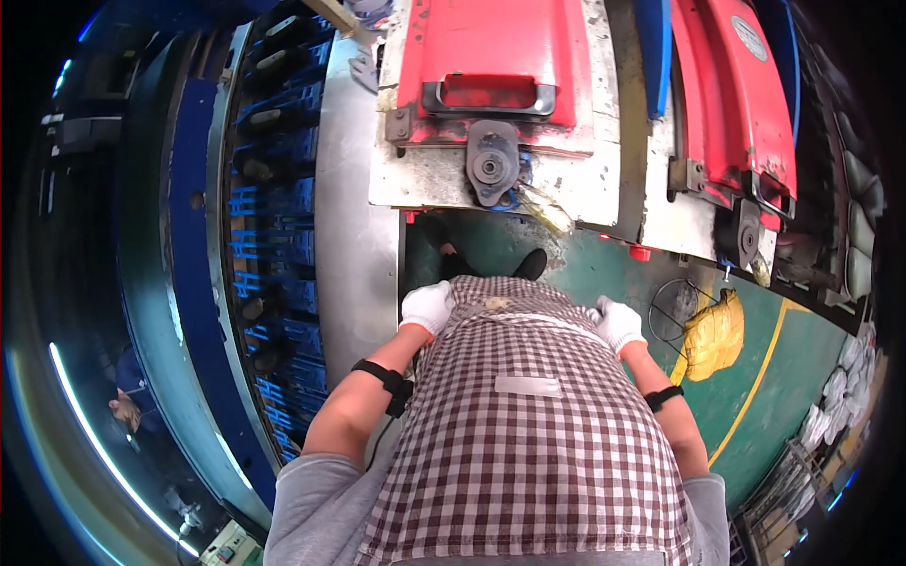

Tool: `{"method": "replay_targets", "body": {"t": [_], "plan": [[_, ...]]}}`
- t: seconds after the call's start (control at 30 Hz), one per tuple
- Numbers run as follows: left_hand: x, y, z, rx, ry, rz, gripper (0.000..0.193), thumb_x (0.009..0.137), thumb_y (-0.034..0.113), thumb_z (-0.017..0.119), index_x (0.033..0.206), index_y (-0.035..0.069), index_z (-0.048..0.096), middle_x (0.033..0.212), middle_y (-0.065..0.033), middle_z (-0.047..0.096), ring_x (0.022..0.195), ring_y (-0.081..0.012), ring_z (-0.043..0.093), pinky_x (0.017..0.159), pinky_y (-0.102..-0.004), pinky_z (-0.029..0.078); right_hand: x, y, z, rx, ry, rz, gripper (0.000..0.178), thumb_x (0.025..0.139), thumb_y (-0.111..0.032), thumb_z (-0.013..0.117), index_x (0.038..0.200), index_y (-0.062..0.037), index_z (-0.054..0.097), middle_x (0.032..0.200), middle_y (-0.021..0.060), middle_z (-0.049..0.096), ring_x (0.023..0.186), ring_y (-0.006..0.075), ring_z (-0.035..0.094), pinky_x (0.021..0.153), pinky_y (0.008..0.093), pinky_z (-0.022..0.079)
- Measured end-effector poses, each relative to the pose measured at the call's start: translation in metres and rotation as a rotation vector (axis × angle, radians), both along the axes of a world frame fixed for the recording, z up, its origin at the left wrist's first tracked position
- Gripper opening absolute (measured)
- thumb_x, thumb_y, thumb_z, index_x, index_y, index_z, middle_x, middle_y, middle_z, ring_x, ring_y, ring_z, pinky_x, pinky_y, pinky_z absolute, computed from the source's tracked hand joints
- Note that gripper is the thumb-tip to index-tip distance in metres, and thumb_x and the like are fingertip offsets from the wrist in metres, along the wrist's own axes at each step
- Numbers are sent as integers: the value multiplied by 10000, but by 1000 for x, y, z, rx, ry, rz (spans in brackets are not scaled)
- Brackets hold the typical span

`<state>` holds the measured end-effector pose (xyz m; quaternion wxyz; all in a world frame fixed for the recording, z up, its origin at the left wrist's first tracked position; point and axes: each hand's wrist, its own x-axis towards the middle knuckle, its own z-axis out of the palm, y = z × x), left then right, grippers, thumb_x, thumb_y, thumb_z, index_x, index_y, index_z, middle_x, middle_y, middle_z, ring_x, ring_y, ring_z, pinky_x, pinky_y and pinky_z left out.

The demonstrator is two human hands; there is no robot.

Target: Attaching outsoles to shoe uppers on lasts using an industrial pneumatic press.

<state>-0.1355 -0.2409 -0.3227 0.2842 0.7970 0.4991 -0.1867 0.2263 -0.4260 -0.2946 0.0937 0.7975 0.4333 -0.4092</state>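
Observation:
My left hand point(428, 307), in a white knit glove, is curled closed at the left edge of the checked apron point(538, 424) I wear. On the opposite edge my right hand point(618, 324), gloved the same way, is also curled against the cloth. Both hands appear to grip the apron at its sides, though my fingertips are partly hidden. Creases run across the cloth between them. Ahead stands a machine with a red cover point(505, 47), a black handle point(489, 100) and a dark latch plate point(492, 165). Neither hand touches it.
To the left, a metal ledge point(357, 255) borders a rack of blue fixtures point(300, 193) holding dark pieces. A second red-covered machine point(736, 94) stands at right. A yellow bundle point(714, 337) sits by a wire ring stand point(668, 311) on the green floor point(755, 415). Another person point(127, 410) is far left.

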Motion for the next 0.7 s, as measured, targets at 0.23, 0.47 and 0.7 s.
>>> {"method": "replay_targets", "body": {"t": [0.23,0.47,0.7], "plan": [[-2,-12,12,-86,4,99,280,949,334,572,989,64,637,968,-228,736,918,-436,706,827,-559,543,-1,-13,-7,-93,39,-44,373,961,-456,587,1123,-146,713,1049,202,744,1031,414,697,884,505,537],[17,17,94,-182,-1,62,215,929,302,638,1043,134,706,1034,-158,739,1009,-356,703,902,-461,552,8,-33,-29,-184,52,-78,411,959,-491,575,1168,-167,720,1133,189,741,1094,394,695,928,497,541],[87,100,308,-934,-1368,-891,611,958,613,610,1140,37,707,1133,-92,650,1079,-301,622,896,-518,478,18,-27,-33,-227,59,-79,456,946,-551,582,1213,-206,713,1170,195,735,1136,401,684,943,492,534]]}}
